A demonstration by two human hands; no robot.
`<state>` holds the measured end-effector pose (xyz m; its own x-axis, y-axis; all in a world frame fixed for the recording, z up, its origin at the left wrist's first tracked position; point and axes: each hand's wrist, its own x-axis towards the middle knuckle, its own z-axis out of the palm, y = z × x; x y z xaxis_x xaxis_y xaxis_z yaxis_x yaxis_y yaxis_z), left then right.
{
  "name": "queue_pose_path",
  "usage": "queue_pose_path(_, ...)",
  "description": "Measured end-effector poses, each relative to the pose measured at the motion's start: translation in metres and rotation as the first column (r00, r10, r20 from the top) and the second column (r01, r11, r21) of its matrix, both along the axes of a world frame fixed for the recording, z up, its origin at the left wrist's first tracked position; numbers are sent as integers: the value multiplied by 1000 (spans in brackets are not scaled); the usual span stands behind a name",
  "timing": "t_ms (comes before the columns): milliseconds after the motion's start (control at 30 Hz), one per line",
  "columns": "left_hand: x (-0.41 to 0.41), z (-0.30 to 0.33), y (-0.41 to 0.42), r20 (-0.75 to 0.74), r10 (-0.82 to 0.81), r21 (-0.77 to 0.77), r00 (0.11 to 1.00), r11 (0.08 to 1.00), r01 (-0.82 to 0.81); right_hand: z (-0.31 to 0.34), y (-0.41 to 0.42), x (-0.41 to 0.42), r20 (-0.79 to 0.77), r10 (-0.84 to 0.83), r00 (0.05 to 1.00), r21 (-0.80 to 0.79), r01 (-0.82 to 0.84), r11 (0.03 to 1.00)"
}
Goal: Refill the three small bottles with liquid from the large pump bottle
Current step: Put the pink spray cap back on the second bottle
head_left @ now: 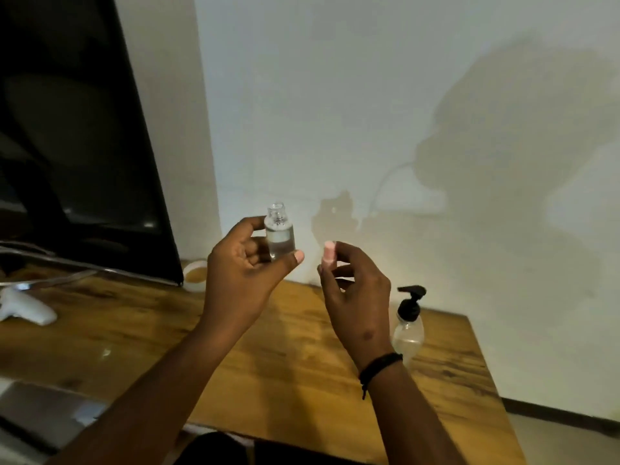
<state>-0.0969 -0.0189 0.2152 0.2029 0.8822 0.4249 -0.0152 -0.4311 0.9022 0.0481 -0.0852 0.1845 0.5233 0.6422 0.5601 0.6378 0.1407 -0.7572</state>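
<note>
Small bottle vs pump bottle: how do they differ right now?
1. The small bottle is held up in the air by the left hand; the pump bottle stands on the wooden table.
2. The small bottle's neck is open, with no cap on; the pump bottle carries its black pump head.
3. The small bottle looks much smaller.
Both are clear, upright, and hold clear liquid.

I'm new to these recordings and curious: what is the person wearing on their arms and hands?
Very little. Both forearms are bare, with no sleeves in view, and neither the left hand nor the right hand wears a glove or ring that I can see. The only item is a thin black cord bracelet around the right wrist, with a short loose end hanging down.
</note>
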Motion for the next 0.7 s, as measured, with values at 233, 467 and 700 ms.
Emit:
queue_pose_path(233, -16, 76, -34, -10, -28, 128, 1000, 991, 29, 135, -37, -11, -51, 36, 998, 224, -24, 974)
queue_pose_path(467, -15, 124, -53, -68, -64, 197, 996, 977, 76, 228, -60, -16, -62, 86, 994, 409, -53, 911)
queue_pose_path(700, -8, 152, -58, -114, -119, 247, 986, 958, 144, 289, -75, -18, -48, 136, 990, 527, -90, 845)
